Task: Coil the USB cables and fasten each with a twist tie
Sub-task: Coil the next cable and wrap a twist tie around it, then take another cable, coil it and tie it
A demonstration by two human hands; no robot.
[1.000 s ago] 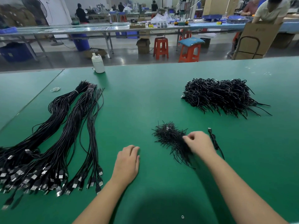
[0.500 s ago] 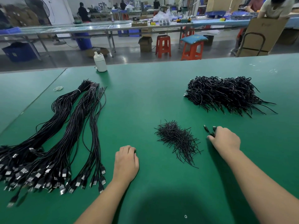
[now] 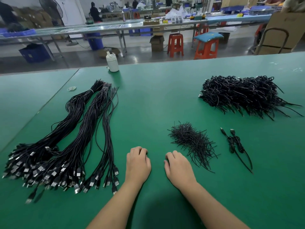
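Note:
Long bundles of uncoiled black USB cables (image 3: 69,139) lie on the left of the green table (image 3: 156,96), plugs toward me. A small heap of black twist ties (image 3: 191,141) sits right of centre. Two coiled, tied cables (image 3: 235,143) lie just right of that heap. A large pile of coiled black cables (image 3: 244,95) is at the far right. My left hand (image 3: 137,162) and my right hand (image 3: 178,166) rest side by side on the table in front of me, fingers loosely curled, holding nothing.
A white plastic bottle (image 3: 112,62) stands at the table's far edge. A small white rubber band (image 3: 72,88) lies near the table seam on the left. Beyond the table are orange stools (image 3: 175,44), benches and cardboard boxes.
My right hand left the twist-tie heap, went right to the two coiled cables, then came back to rest beside my left hand. The two coiled cables now lie free on the table.

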